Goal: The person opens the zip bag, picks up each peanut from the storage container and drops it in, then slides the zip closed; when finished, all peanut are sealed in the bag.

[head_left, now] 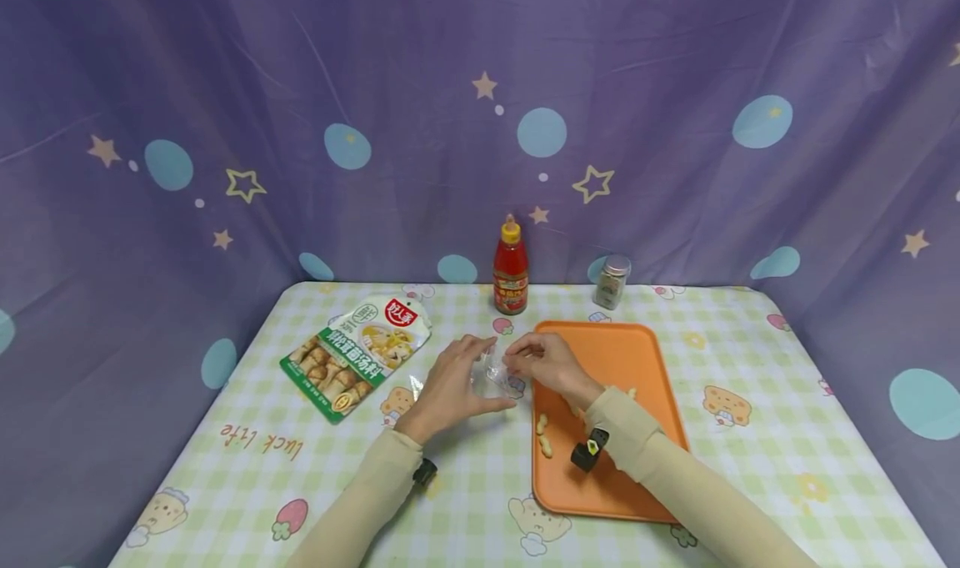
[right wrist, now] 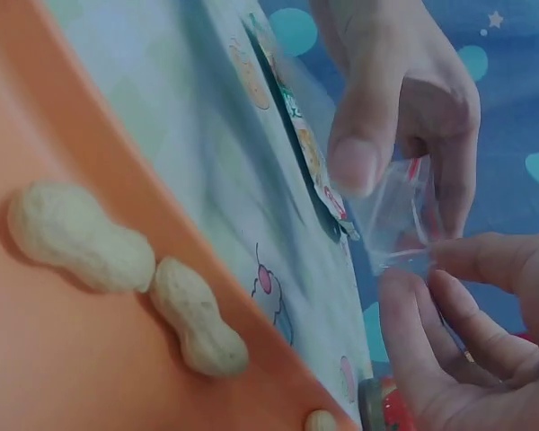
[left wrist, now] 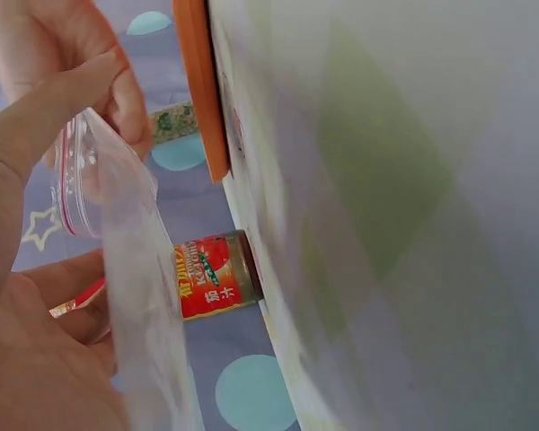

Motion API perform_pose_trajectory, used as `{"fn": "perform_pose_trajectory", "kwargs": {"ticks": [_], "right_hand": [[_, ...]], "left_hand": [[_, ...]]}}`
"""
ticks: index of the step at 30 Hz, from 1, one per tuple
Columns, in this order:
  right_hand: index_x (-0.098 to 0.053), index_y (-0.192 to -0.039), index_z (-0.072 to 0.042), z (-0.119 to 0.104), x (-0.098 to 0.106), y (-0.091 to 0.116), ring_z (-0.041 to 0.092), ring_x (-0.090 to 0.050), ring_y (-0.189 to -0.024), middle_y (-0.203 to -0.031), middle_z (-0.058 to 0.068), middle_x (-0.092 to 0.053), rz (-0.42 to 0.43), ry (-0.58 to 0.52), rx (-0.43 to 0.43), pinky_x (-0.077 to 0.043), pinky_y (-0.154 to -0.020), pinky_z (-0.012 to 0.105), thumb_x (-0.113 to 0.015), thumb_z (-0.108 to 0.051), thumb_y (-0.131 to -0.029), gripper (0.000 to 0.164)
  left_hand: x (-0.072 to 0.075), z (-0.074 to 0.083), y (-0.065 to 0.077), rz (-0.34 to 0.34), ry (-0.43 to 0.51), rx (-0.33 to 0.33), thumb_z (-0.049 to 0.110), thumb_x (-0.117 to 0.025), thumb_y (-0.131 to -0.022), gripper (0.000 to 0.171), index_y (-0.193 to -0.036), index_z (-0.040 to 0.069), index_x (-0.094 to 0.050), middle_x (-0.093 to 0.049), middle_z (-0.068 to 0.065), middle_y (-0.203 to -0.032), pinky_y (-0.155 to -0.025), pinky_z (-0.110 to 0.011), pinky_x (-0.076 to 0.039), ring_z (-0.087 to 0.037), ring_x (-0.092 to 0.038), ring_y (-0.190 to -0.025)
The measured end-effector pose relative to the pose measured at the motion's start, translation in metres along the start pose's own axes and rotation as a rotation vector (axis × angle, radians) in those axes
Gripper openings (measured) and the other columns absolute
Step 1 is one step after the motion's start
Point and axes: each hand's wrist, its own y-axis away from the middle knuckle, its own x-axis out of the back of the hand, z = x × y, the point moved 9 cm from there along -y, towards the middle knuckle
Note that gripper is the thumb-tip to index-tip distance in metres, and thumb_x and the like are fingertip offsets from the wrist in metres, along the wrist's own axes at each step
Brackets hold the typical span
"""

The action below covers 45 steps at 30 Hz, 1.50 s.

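A clear zip bag (head_left: 495,369) with a red line at its seal (left wrist: 66,184) is between the two hands, above the table left of the orange tray. My left hand (head_left: 450,384) curves round the bag, thumb spread from the fingers; how firmly it grips cannot be seen. My right hand (head_left: 551,361) pinches the bag's edge with thumb and fingertips, as the right wrist view shows. Peanuts in their shells (right wrist: 81,235) lie on the orange tray (head_left: 596,351), below the right forearm, which hides part of it. Nothing shows inside the bag's visible part.
A ketchup bottle (head_left: 511,276) stands at the back of the table, and a small spice jar (head_left: 612,283) stands to its right. A green-and-white food packet (head_left: 358,355) with mushroom pictures lies at the left. A purple patterned curtain (head_left: 420,76) hangs behind the checked cloth (head_left: 247,501).
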Motion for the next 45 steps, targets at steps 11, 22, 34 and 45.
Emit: {"fn": "perform_pose_trajectory", "kwargs": {"ticks": [11,22,34,45], "right_hand": [[-0.083,-0.105,-0.010,-0.009,-0.016,0.001,0.012,-0.072,-0.080,-0.095,0.004,-0.081,-0.118,0.144,0.119,-0.058,-0.075,0.028,-0.071,-0.029,-0.100,0.023],[-0.082,-0.102,-0.004,0.004,-0.020,0.002,0.012,-0.072,-0.074,-0.092,0.011,-0.081,-0.130,0.011,0.013,-0.062,-0.076,0.036,-0.067,-0.019,-0.101,0.022],[-0.065,-0.115,0.008,0.005,-0.017,0.001,0.015,-0.075,-0.088,-0.109,0.018,-0.076,-0.177,-0.188,-0.047,-0.064,-0.084,0.033,-0.048,-0.016,-0.107,0.030],[-0.056,-0.114,0.000,-0.005,-0.017,0.004,0.016,-0.076,-0.090,-0.106,0.008,-0.074,-0.272,-0.292,0.037,-0.063,-0.076,0.033,-0.044,-0.020,-0.113,0.024]], "left_hand": [[-0.008,0.008,-0.005,-0.021,-0.113,-0.016,0.048,-0.094,-0.071,0.094,-0.147,0.006,-0.058,-0.063,-0.009,-0.134,-0.103,-0.047,-0.045,-0.028,-0.059,-0.121],[-0.015,0.015,-0.005,-0.002,-0.186,-0.074,0.051,-0.094,-0.071,0.094,-0.146,0.006,-0.059,-0.062,-0.008,-0.134,-0.102,-0.049,-0.045,-0.027,-0.060,-0.116],[-0.005,0.010,-0.004,0.027,-0.112,-0.037,0.052,-0.096,-0.067,0.097,-0.145,0.007,-0.060,-0.064,-0.005,-0.132,-0.102,-0.045,-0.047,-0.025,-0.060,-0.118],[0.002,0.007,-0.004,0.054,0.043,-0.033,0.050,-0.093,-0.073,0.086,-0.142,0.007,-0.063,-0.068,-0.005,-0.122,-0.089,-0.041,-0.047,-0.027,-0.064,-0.101]]}}
